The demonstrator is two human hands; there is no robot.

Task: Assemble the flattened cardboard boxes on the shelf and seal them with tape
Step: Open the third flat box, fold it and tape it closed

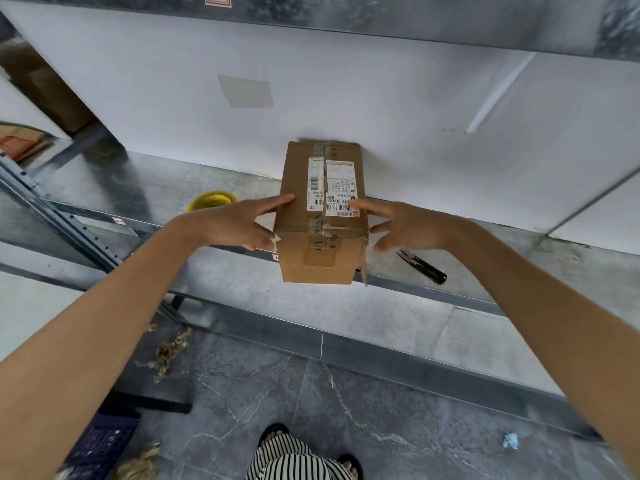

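Note:
An assembled brown cardboard box [323,251] with white shipping labels and clear tape along its top seam stands on the metal shelf [138,188], its near end overhanging the shelf's front edge. My left hand [239,221] touches the box's left side with spread, straight fingers. On the other side, my right hand [401,225] has spread fingers at the box's right top edge and side. A yellow tape roll [211,200] lies on the shelf behind my left hand.
Black thread snips [422,266] lie on the shelf right of the box. White panels [381,98] back the shelf. Cardboard boxes [38,84] stand at far left. Below are a grey tiled floor, a dark crate [104,441], paper scraps and my sandalled feet.

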